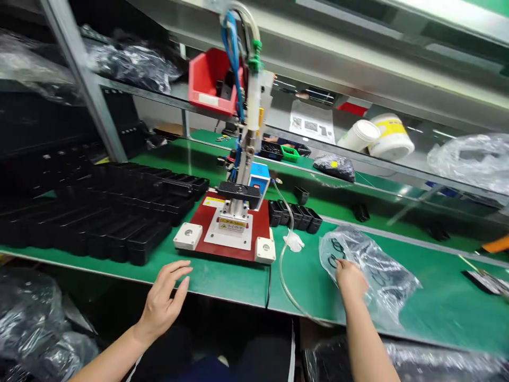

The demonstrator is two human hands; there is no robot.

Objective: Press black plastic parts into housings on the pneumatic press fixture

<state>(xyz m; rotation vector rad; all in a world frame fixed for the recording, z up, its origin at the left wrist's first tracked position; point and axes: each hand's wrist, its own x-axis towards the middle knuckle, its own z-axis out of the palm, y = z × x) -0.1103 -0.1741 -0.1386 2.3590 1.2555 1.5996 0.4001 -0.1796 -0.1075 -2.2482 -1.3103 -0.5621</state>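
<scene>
My left hand (165, 297) hovers at the bench's front edge with its fingers apart and nothing in them. It is just in front of a small bench press (233, 225) that has a red base and a white button block at each front corner. On the right, my right hand (352, 278) reaches over a clear plastic bag (382, 265), fingertips pinched together at a thin black ring gasket (332, 260). Another black ring (337, 244) lies just beyond it at the bag's mouth. More dark loops show faintly through the plastic.
Rows of long black housings (119, 233) fill the left of the green bench (302, 281). Several small black boxes (294, 215) stand right of the press, near a crumpled white cloth (293, 241). A clear hose (281, 265) runs over the front edge. A red bin (210, 79) hangs above.
</scene>
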